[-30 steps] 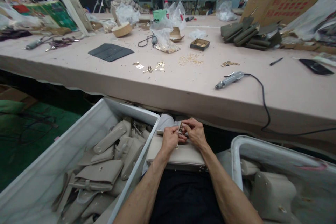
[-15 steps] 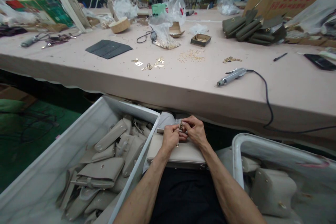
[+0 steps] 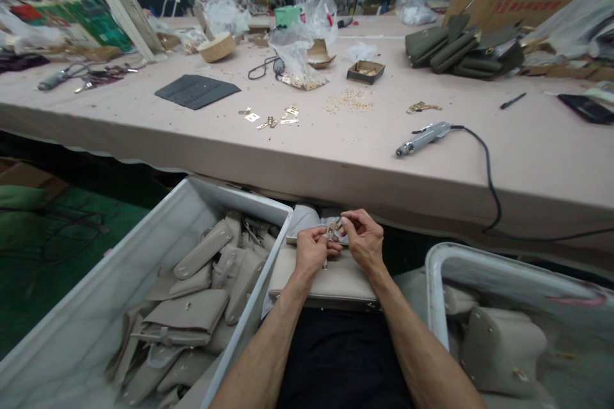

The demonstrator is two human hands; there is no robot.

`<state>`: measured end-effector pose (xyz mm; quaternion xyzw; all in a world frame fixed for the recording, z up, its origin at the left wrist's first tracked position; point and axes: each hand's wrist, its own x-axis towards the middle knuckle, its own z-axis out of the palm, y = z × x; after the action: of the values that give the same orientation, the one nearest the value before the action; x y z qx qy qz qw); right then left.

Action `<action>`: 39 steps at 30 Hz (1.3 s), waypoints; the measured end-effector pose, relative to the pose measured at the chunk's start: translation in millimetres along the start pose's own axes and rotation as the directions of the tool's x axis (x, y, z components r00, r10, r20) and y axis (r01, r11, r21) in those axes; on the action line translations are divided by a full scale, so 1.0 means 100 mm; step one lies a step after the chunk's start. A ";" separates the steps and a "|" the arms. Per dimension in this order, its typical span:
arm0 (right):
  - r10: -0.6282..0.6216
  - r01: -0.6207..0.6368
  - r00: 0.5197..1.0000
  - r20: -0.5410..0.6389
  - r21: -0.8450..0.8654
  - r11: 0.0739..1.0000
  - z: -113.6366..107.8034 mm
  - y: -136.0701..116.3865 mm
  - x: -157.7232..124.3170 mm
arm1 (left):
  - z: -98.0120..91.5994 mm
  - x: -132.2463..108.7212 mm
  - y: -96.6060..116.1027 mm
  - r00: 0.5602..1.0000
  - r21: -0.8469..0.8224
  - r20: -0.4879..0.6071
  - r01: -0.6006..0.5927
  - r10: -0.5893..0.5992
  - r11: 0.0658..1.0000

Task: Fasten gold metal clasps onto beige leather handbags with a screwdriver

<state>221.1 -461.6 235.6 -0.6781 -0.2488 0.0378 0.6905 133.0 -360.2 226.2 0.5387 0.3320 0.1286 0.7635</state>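
A beige handbag [image 3: 307, 271] lies across my lap, its flap side toward the bench. Above it, my left hand [image 3: 311, 248] is closed in a pinch on a small metal clasp piece [image 3: 330, 230]; whether this is joined to the bag I cannot tell. My right hand [image 3: 365, 238] is just to the right, thumb and forefinger pinched on a small thin piece [image 3: 339, 222] that looks metallic. Below the fingers, a small gold fitting [image 3: 325, 264] shows on the bag.
A white bin [image 3: 240, 307] of beige bags stands at my left, another bin [image 3: 434, 294] with bags at my right. On the bench are an electric screwdriver [image 3: 422, 139] with a cable, gold plates [image 3: 290, 114], scattered tiny screws [image 3: 349, 101] and olive bags [image 3: 455, 51].
My right hand has moved slightly right, away from the left, drawing the small thin piece apart from the clasp piece. My left hand has stayed nearly still.
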 end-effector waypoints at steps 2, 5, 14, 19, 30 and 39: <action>0.054 -0.051 0.998 -0.044 0.064 0.997 -0.02 0.01 0.02 | 0.00 -0.08 0.02 0.997 0.015 -0.017 -0.070 0.070 0.997; 0.193 -0.152 0.976 -0.104 0.317 0.936 -0.08 0.05 0.08 | -0.02 -0.21 0.01 0.976 0.019 0.023 -0.216 0.216 0.976; 0.266 -0.204 0.961 -0.070 0.470 0.859 -0.09 0.16 0.09 | -0.02 -0.05 -0.01 0.997 -0.033 -0.054 -0.049 0.047 0.998; 0.198 -0.224 0.972 0.127 0.249 0.942 -0.08 0.17 0.03 | 0.00 -0.02 -0.02 0.998 0.007 -0.062 -0.001 0.001 1.000; 0.124 -0.147 0.967 0.224 0.092 0.985 -0.05 0.26 0.00 | -0.01 0.03 -0.06 0.999 0.027 0.040 -0.001 -0.001 1.000; 0.094 -0.110 0.968 0.231 0.058 0.992 -0.05 0.22 0.01 | -0.05 0.08 -0.15 0.997 -0.020 0.072 0.000 0.001 1.000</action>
<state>230.1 -464.0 215.2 -0.6564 -0.2897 0.1595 0.6781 133.1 -357.9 208.5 0.5354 0.3029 0.1127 0.7804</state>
